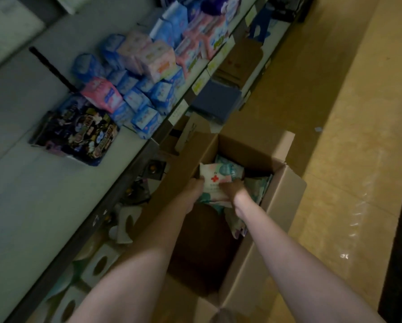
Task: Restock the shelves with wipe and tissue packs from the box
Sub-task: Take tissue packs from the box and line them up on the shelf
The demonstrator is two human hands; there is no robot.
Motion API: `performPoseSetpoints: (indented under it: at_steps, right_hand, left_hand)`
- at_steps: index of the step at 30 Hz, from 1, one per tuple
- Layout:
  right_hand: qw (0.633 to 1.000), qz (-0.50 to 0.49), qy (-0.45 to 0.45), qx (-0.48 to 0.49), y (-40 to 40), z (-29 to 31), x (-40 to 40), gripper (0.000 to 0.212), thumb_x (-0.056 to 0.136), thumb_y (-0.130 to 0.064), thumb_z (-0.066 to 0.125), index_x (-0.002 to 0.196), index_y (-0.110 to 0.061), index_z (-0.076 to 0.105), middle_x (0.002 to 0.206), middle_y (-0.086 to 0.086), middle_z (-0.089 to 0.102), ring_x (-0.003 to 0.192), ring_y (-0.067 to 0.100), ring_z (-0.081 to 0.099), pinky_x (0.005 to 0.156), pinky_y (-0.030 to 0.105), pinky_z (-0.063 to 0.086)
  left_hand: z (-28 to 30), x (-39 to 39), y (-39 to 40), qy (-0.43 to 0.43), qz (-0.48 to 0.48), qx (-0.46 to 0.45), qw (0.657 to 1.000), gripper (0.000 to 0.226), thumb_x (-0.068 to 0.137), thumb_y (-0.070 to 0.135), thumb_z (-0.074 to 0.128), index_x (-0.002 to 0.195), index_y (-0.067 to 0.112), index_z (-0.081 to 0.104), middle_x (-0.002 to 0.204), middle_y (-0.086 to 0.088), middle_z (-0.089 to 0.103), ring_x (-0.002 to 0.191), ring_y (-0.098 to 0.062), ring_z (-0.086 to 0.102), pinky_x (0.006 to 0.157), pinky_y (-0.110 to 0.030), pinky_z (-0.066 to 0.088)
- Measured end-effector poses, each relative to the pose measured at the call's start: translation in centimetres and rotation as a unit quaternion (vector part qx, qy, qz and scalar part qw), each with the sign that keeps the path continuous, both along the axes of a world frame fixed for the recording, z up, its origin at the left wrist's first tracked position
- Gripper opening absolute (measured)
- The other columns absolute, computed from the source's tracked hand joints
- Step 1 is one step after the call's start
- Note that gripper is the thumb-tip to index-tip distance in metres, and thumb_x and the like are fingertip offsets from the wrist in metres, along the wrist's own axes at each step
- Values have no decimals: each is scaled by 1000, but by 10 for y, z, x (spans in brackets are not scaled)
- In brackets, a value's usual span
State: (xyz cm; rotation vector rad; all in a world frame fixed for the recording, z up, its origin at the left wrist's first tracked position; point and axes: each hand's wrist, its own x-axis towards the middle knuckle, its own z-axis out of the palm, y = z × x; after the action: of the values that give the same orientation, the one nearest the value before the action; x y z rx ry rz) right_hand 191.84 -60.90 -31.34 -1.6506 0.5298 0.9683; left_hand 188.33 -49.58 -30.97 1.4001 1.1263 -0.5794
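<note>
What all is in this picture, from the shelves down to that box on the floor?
Cardboard box: one, brown, open on the floor beside the shelving.
White pack with red cross: one, on top of the packs in the box, held from both sides.
Patterned packs: several, teal and white, inside the box, count unclear.
Blue packs: many, piled on the shelf.
Pink packs: several, stacked among the blue ones.
Dark pack: one, black with a busy print, at the shelf's near end.
Floor: yellowish, shiny.
Left hand: grip on the pack's left side.
Right hand: grip on its right side.
</note>
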Motion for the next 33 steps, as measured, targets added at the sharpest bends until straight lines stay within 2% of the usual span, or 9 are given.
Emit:
performPoseSetpoints:
  at_steps: [6,9,12,16,20,24,28,31,33]
  right_hand:
    - [992,75,-72,68,7,68,-53,36,96,-15,49,132,-17,48,120,4,61,91,17,60,67,24,49]
    - [979,159,-115,61,22,108,-92,41,92,-12,52,132,-13,46,121,8,61,96,18,61,81,28,52]
    - [953,224,-193,68,38,154,-143,50,77,-21,71,123,-15,51,122,8,60,108,23,59,98,39,49]
    - [922,268,-265,87,65,205,-205,77,61,-41,80,127,-15,49,129,9,49,116,24,53,101,43,46]
    - [896,302,-273,176,83,274,-265,62,76,-19,75,126,-10,40,127,9,51,116,23,53,97,38,49]
    - [870,308,-343,176,111,316,-309,48,77,-14,74,113,-7,44,119,10,58,114,27,55,99,42,46]
    - [848,333,-365,189,145,342,-347,42,72,-21,81,95,-15,47,104,4,61,101,22,61,89,40,53]
    - [838,365,-340,224,173,361,-371,29,75,-7,76,92,-9,52,95,7,64,95,25,62,88,43,53]
    - [827,376,-340,242,198,369,-380,30,77,2,71,97,-3,50,89,7,59,92,27,60,88,52,51]
  left_hand:
    - [71,-63,9,-114,101,-70,986,31,101,30,38,103,8,60,127,-19,58,101,-28,59,93,-41,47]
    - [118,-118,20,-181,160,-61,969,38,101,26,37,125,2,52,129,-19,56,91,-27,58,77,-30,47]
    - [157,-175,32,-251,178,-61,950,33,101,24,36,121,3,52,126,-16,57,92,-26,60,84,-29,47]
    - [222,-252,53,-303,177,15,936,38,97,24,48,122,-4,53,120,-18,61,94,-30,62,91,-41,48]
    - [277,-324,67,-353,176,78,916,23,94,31,52,95,12,64,102,-9,68,79,-19,65,80,-32,53]
    - [318,-384,87,-388,228,133,883,31,92,43,48,93,18,66,89,-3,72,78,-21,65,88,-41,50]
    - [342,-434,114,-398,293,219,841,35,74,20,69,106,7,61,111,-19,65,89,-28,63,88,-45,51]
    - [367,-469,136,-400,358,273,798,18,89,-2,50,96,14,53,98,-7,62,82,-22,57,69,-31,47]
    - [377,-491,156,-422,370,286,776,32,92,-4,46,119,13,49,111,-6,59,99,-23,55,78,-33,46]
